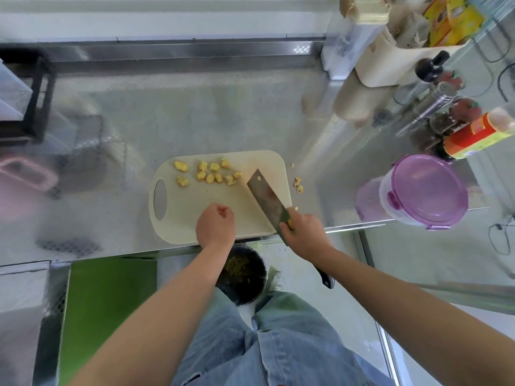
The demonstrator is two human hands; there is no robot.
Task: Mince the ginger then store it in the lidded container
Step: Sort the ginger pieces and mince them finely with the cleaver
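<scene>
Your right grip (303, 232) is wrapped round the cleaver (267, 199) where blade meets handle. The blade slants up and away across the right half of the cutting board (192, 215), and its far corner lies just beside the ginger chunks (209, 172). Your left grip (216, 225) sits over the board's near edge with fingers curled inward, seemingly around nothing, though the fingertips are too small to read. The chunks lie scattered along the board's far side, well apart from the left grip. A few stray pieces (298, 185) lie on the desk (167, 115) just off the board's right edge. The lidded container (426, 190), with its purple lid on, stands farther right at the desk's near edge. A black bin (242, 274) sits below.
</scene>
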